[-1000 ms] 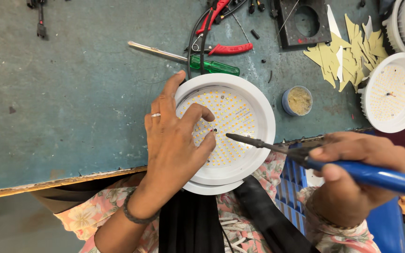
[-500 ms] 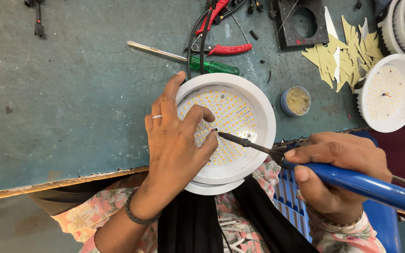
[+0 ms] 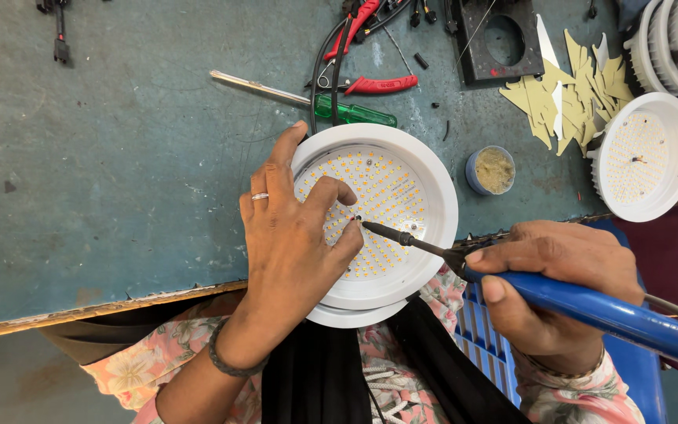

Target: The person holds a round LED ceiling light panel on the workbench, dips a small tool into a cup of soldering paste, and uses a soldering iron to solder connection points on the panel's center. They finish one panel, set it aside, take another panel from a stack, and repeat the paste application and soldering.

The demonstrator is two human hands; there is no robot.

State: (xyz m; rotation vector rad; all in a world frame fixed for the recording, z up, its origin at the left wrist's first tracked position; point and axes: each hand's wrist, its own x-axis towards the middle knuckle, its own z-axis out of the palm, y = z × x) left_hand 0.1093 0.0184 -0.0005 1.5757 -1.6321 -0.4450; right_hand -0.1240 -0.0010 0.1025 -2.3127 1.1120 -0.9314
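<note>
Your left hand (image 3: 292, 235) pinned the LED panel (image 3: 378, 212); your right hand (image 3: 551, 275) gripped the soldering iron (image 3: 590, 310), its tip close enough to burn your fingertips (image 3: 348, 234).

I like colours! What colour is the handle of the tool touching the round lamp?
Blue handle, head view.

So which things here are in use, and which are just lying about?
In use:
left hand
LED panel
right hand
soldering iron

Lying about:
green screwdriver
red pliers
paste tin
second LED panel
yellow scraps
</note>
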